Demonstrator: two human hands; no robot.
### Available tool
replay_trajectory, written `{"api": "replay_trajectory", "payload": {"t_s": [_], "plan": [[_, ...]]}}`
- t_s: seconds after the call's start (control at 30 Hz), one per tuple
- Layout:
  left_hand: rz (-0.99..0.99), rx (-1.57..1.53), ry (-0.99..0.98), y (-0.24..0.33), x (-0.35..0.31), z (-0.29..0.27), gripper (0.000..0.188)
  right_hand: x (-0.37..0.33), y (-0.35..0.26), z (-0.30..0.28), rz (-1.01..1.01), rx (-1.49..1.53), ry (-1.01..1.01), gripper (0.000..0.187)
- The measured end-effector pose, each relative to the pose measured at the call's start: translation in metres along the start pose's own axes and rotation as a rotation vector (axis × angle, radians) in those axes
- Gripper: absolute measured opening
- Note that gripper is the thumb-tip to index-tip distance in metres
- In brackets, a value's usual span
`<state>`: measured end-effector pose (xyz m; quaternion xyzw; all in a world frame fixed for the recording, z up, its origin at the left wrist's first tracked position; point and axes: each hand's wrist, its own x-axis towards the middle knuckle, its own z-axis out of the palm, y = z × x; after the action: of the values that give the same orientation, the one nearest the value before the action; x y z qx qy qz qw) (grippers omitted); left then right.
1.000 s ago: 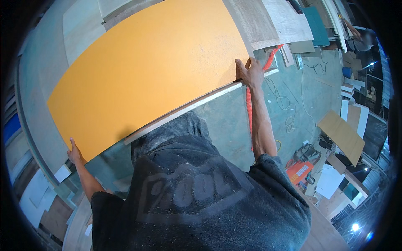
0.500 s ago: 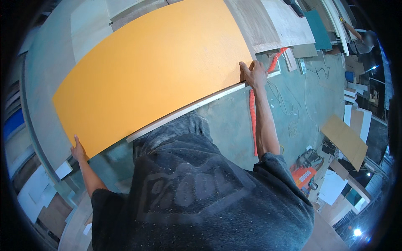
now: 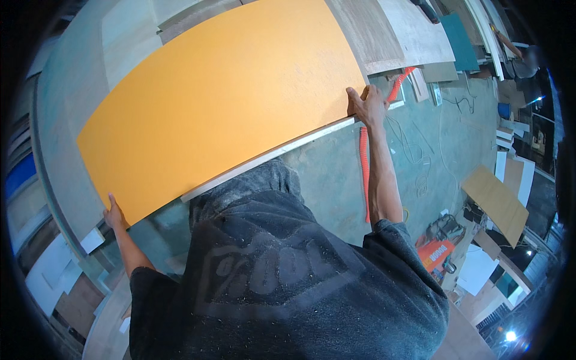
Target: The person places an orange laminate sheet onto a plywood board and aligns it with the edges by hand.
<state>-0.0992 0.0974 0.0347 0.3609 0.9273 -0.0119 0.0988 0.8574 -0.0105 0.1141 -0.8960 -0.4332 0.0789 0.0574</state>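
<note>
A large flat orange-yellow panel [image 3: 222, 114] lies across the work surface in front of me. My left hand [image 3: 114, 215] grips its near left corner, with the thumb on the top face and the other fingers hidden beneath. At the near right corner, my right hand [image 3: 370, 107] is closed on the edge, thumb over the top and fingertips out of sight. Under the panel's near edge runs a pale wooden strip [image 3: 270, 157], close against my body.
Grey and wood-toned boards [image 3: 363, 36] lie beyond the panel. An orange-red coiled hose [image 3: 363, 174] hangs by my right forearm. Cables trail over the green-grey floor [image 3: 444, 135]. To the right are a red machine [image 3: 435, 255], a tan board [image 3: 497, 204] and a person [image 3: 525, 63] farther off.
</note>
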Motion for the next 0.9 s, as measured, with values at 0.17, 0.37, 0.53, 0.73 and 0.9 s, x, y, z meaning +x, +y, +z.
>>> {"api": "replay_trajectory", "payload": {"t_s": [0.17, 0.37, 0.53, 0.73, 0.9], "plan": [[0.003, -0.013, 0.022, -0.006, 0.004, -0.002, 0.134, -0.002, -0.005, -0.005, 0.013, 0.003, -0.040, 0.075], [0.036, 0.004, 0.016, -0.008, 0.007, 0.003, 0.132, -0.002, 0.000, -0.007, -0.017, -0.011, -0.021, 0.072], [0.086, -0.026, 0.053, 0.004, 0.014, 0.007, 0.128, 0.000, 0.005, 0.002, 0.012, -0.037, 0.085, 0.062], [0.041, -0.065, 0.072, 0.001, 0.012, 0.007, 0.121, -0.002, -0.006, -0.001, 0.016, -0.002, 0.083, 0.067], [0.042, -0.098, 0.071, 0.005, 0.009, 0.009, 0.122, -0.006, -0.003, -0.002, 0.003, -0.001, 0.087, 0.071]]}}
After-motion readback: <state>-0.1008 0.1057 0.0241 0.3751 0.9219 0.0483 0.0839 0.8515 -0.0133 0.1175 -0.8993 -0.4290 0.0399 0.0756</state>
